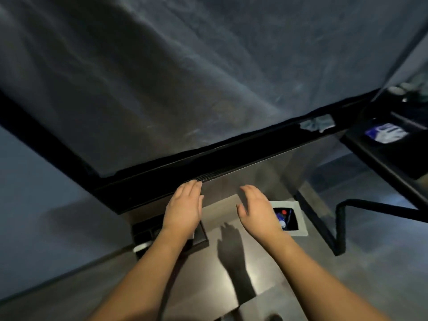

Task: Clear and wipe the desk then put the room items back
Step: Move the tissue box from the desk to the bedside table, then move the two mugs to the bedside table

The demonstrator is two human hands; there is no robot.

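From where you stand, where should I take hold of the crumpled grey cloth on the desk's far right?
Pinch the crumpled grey cloth at its raised middle folds, coming from above with the right hand; it lies bunched on the desk edge, so the fingers can close on a ridge.

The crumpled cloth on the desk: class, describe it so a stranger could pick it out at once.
Start at the big dark desk filling the upper picture and follow its black front edge toward the right. Near that edge's right end lies the crumpled cloth. It is pale blue-grey and bunched, unlike the flat blue-and-white packet on the darker shelf further right.
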